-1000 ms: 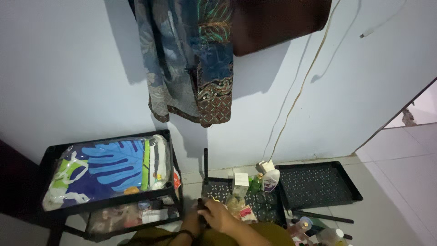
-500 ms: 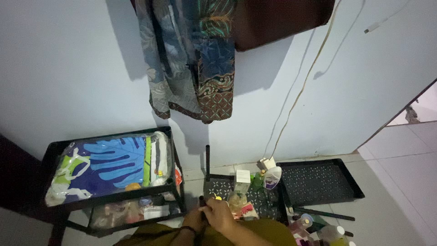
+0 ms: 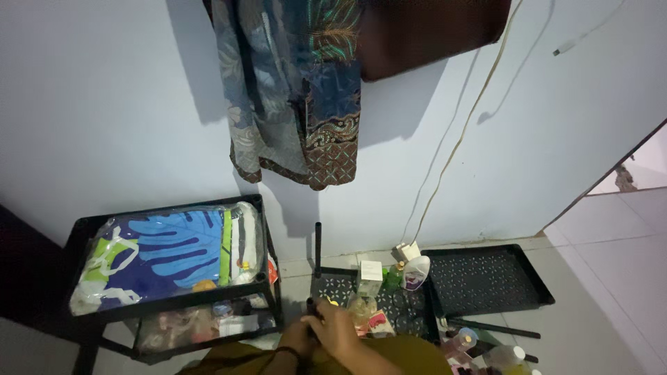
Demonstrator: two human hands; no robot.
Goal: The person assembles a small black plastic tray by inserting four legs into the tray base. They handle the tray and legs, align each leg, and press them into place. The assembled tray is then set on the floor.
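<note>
My hands are together at the bottom centre, low over the near-left corner of a black perforated tray (image 3: 347, 288) on the floor. My right hand (image 3: 339, 330) curls around a short black post (image 3: 310, 307) standing at that corner. My left hand (image 3: 296, 339), with a dark band on its wrist, presses against the same post from the left and is partly hidden by the right hand. A taller black post (image 3: 317, 244) rises from the tray's far-left corner. Small boxes and bottles (image 3: 389, 278) stand on the tray.
A black two-tier rack (image 3: 260, 239) at left holds a bagged blue leaf-print cloth (image 3: 167, 253) above and small items below. A second perforated tray (image 3: 486, 278) lies to the right, with bottles (image 3: 486, 351) and a loose rod near it. Patterned garments (image 3: 299, 90) and a cable (image 3: 451, 160) hang on the wall.
My hands have stayed at the post, shifting only slightly. The view has drifted a little, so the rack and trays sit slightly lower and to the right.
</note>
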